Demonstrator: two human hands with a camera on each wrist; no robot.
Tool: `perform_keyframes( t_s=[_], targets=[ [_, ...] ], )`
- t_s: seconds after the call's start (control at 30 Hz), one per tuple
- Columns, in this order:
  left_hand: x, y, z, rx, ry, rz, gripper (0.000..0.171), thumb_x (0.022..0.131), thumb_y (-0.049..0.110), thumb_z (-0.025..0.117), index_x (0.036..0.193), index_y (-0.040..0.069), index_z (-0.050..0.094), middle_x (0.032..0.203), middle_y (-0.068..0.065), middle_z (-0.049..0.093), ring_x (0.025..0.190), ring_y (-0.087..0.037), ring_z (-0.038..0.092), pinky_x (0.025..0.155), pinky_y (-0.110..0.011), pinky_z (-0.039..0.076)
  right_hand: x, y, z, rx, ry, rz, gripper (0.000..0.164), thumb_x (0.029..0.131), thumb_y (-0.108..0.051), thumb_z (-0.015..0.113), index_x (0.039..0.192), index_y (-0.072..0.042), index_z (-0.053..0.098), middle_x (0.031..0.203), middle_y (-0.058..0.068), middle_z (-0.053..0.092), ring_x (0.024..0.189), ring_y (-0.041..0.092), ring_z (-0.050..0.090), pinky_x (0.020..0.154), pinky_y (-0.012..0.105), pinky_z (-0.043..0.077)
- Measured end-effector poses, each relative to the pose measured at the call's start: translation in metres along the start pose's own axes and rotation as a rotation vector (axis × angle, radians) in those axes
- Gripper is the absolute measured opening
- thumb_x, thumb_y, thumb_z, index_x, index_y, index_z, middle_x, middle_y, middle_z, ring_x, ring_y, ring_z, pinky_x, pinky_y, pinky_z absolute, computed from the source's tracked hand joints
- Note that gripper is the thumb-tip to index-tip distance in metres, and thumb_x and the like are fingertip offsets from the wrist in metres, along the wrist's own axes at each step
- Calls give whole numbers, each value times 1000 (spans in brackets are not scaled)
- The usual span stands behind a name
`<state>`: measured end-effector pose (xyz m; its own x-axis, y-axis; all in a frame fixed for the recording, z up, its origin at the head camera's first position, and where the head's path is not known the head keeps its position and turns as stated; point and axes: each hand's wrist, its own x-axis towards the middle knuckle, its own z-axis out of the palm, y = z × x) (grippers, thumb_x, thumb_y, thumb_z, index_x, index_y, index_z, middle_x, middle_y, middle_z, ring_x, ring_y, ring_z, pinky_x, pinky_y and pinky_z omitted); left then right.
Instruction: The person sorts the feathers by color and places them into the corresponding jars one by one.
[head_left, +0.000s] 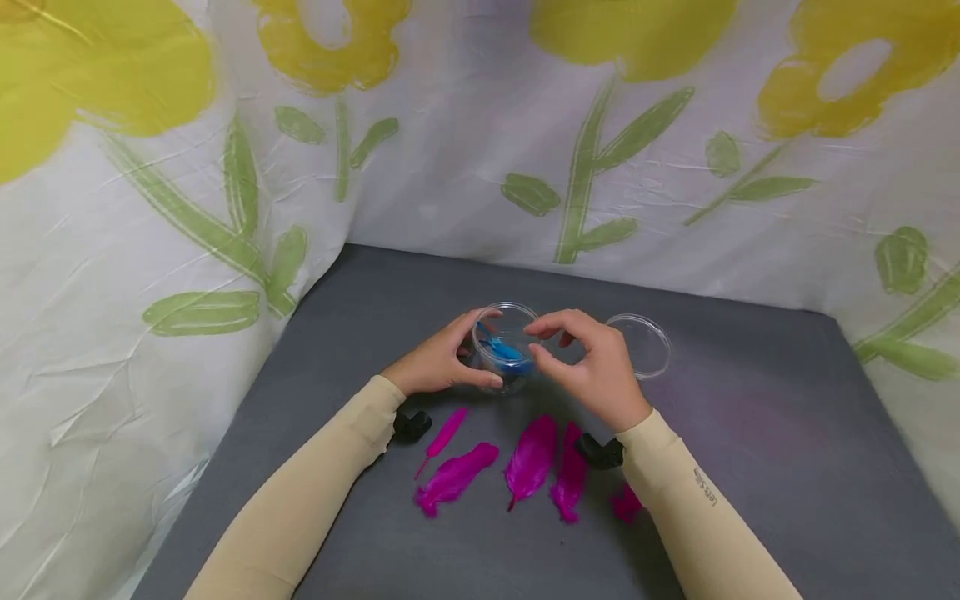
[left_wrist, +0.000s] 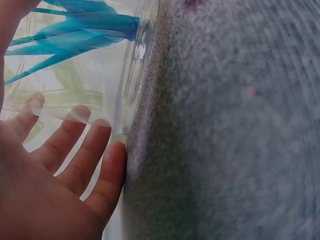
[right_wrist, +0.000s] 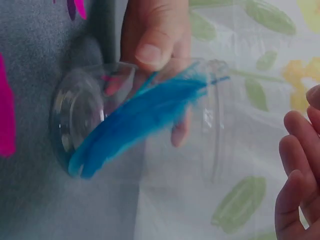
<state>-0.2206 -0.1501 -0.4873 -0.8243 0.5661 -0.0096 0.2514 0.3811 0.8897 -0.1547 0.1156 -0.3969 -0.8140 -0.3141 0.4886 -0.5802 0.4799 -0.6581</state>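
Flower-printed fabric [head_left: 450, 167] behind a grey surface [head_left: 750, 467]. Head view: holds a clear jar [head_left: 510, 327], blue feathers [head_left: 508, 352] inside, in a curled left grip [head_left: 450, 354]; hovers an empty, loosely parted right grip [head_left: 596, 360] near its rim [head_left: 506, 303]; risks scattering magenta feathers [head_left: 531, 458] with a sleeve [head_left: 675, 479]. Left wrist: rests fingertips [left_wrist: 80, 116] against it; could tip it by pushing. Right wrist: shows a quill [right_wrist: 216, 80] at rim height, easily snagged.

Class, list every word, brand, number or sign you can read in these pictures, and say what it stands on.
"Lets S…", probably: small dark lettering on the right sleeve; the rest is too small and blurred.
No readable text on the jar, lid or feathers.
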Motion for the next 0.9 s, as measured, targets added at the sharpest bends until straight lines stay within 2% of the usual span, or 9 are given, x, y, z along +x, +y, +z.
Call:
perform_keyframes(
  t_s=[0.1, 0.2, 0.33, 0.4, 0.47, 0.57, 0.67, 0.8, 0.9],
  targets=[
    [-7, 5, 0, 52, 25, -20, 105, 85, 55, 91, 169, 38, 29, 161, 1, 47, 147, -20, 49, 120, -54, 49, -11, 0, -12, 20, 33, -1, 25, 94, -11, 84, 115, -23, 80, 109, -5, 79, 101, 9, 68, 86, 31, 54],
    [-17, 12, -1, 117, 61, -70, 115, 82, 59, 91, 171, 36, 22, 164, 0, 45, 148, -24, 50, 120, -56, 49, -19, 3, -25, 48, 77, 2, 28, 93, -10, 85, 118, -22, 79, 112, -7, 79, 104, 13, 69, 89, 28, 52],
    [-30, 25, 0, 169, 97, -136, 131, 79, 62, 93, 174, 30, 10, 172, -2, 37, 153, -29, 47, 122, -61, 45, -31, 13, -48, 50, 169, 34, 38, 92, -10, 86, 126, -21, 76, 122, -4, 78, 112, 19, 67, 96, 31, 50],
    [-35, 33, 2, 194, 114, -142, 133, 78, 64, 92, 175, 28, 7, 173, -4, 35, 156, -30, 45, 122, -62, 44, -39, 21, -62, 20, 217, 70, 45, 91, -12, 88, 133, -20, 73, 130, -1, 76, 118, 18, 64, 102, 35, 49],
    [-55, 35, -2, 227, 160, -153, 130, 80, 67, 89, 175, 26, 10, 171, -5, 39, 154, -30, 47, 122, -62, 45, -42, 29, -65, 1, 237, 104, 54, 90, -16, 89, 140, -20, 69, 137, 0, 72, 126, 22, 61, 108, 40, 46],
    [-86, 39, -5, 308, 235, -143, 114, 86, 67, 83, 173, 23, 24, 164, -8, 49, 147, -30, 55, 118, -60, 49, -46, 40, -71, -38, 254, 168, 68, 87, -23, 91, 148, -20, 62, 147, 2, 65, 136, 25, 54, 115, 53, 43],
    [-118, 41, -2, 398, 313, -105, 86, 94, 53, 83, 163, 19, 46, 153, -9, 61, 135, -29, 64, 112, -55, 55, -45, 49, -77, -70, 235, 238, 80, 84, -31, 93, 154, -20, 56, 153, 4, 59, 145, 27, 48, 117, 62, 40],
    [-154, 43, 8, 518, 387, -86, 46, 96, 34, 85, 137, 17, 71, 132, -3, 74, 119, -23, 71, 101, -48, 61, -44, 58, -85, -98, 161, 340, 95, 84, -42, 93, 162, -18, 45, 162, 7, 51, 151, 31, 41, 120, 65, 37],
    [-172, 49, 18, 579, 400, -121, 27, 95, 31, 86, 118, 18, 79, 116, 3, 77, 107, -19, 73, 91, -45, 61, -46, 63, -88, -88, 90, 414, 106, 83, -50, 92, 167, -18, 35, 168, 7, 44, 156, 33, 37, 123, 66, 34]
  ],
)
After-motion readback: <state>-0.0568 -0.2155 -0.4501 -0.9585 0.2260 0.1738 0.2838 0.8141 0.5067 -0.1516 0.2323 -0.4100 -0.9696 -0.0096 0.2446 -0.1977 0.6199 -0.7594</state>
